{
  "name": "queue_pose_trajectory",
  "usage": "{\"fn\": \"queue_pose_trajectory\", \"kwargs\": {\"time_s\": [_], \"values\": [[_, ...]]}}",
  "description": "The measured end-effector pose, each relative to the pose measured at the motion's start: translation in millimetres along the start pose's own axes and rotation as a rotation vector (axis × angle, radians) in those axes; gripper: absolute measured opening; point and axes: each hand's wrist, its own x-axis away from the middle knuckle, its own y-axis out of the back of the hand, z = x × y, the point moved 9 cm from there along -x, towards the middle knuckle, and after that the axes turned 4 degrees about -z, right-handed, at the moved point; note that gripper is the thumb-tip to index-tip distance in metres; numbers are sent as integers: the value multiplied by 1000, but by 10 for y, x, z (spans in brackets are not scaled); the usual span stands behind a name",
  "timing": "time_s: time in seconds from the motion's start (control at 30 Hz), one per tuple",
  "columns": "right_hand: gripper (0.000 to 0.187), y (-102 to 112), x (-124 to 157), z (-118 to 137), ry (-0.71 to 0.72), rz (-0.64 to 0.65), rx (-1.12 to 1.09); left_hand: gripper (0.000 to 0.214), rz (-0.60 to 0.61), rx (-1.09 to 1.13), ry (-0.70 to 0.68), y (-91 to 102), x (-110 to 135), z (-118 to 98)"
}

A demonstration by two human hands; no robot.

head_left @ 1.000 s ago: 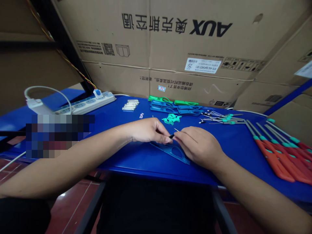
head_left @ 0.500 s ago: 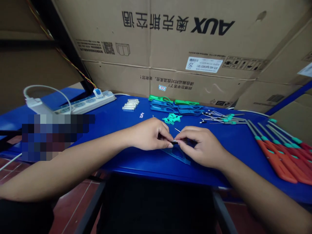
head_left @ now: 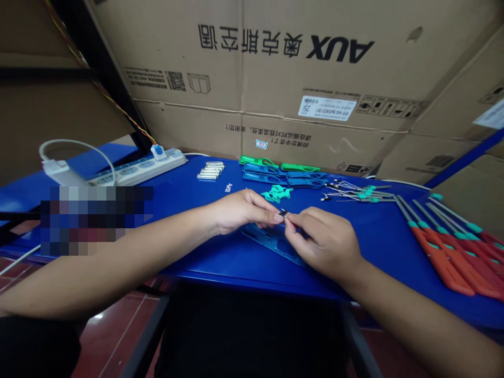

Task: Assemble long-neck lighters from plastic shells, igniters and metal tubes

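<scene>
My left hand [head_left: 250,212] is closed in a pinch, thumb and forefinger on a small black part [head_left: 283,212]. From the other side, the fingertips of my right hand [head_left: 326,239] also pinch it, so the two hands nearly touch. Most of this part is covered by fingers, and its exact kind does not show. Just under the hands a blue plastic handle shell [head_left: 271,242] lies on the table, partly hidden by my right hand. Beyond the fingers is a small heap of turquoise plastic pieces [head_left: 277,193].
Silver cylinders [head_left: 210,170], green shells [head_left: 299,167] and blue shells [head_left: 262,173] lie along the back of the blue table [head_left: 185,210]. Wired metal rods [head_left: 358,191] and orange-handled lighters [head_left: 443,257] are at right. A power strip [head_left: 145,167] is at left; cardboard [head_left: 252,79] stands behind.
Both hands have risen slightly off the blue shell, and more of the shell shows. The thin pointed end that stuck up between the fingers is no longer visible there.
</scene>
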Motion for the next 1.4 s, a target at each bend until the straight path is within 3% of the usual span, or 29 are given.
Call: {"fn": "queue_pose_trajectory", "kwargs": {"time_s": [0.3,0.5,0.67,0.77,0.87,0.97,1.13,1.2,1.3,1.4], "values": [[26,-99,47,152,42,165,222,11,-91,-24,6,42,0,-29],[17,-111,124,-42,-201,264,-93,10,-113,-51,30,52,10,-40],[52,-45,359,-242,-349,389,-237,7,-102,-116,39,49,18,-47],[38,11,531,-242,-304,470,-220,6,-77,-146,31,32,29,-49],[21,101,628,-212,-273,447,-251,10,-57,-200,16,15,54,-65],[22,120,683,-154,-260,472,-322,14,11,-296,13,-46,80,-61],[22,33,753,-45,-197,656,-352,17,113,-572,21,-134,96,31],[22,34,694,-71,-194,644,-333,19,150,-674,-23,-183,100,34],[16,44,482,-166,-211,522,-333,19,204,-798,-123,-271,120,-10],[16,-90,294,-159,-138,508,-359,20,220,-867,-177,-302,130,-49]]}}
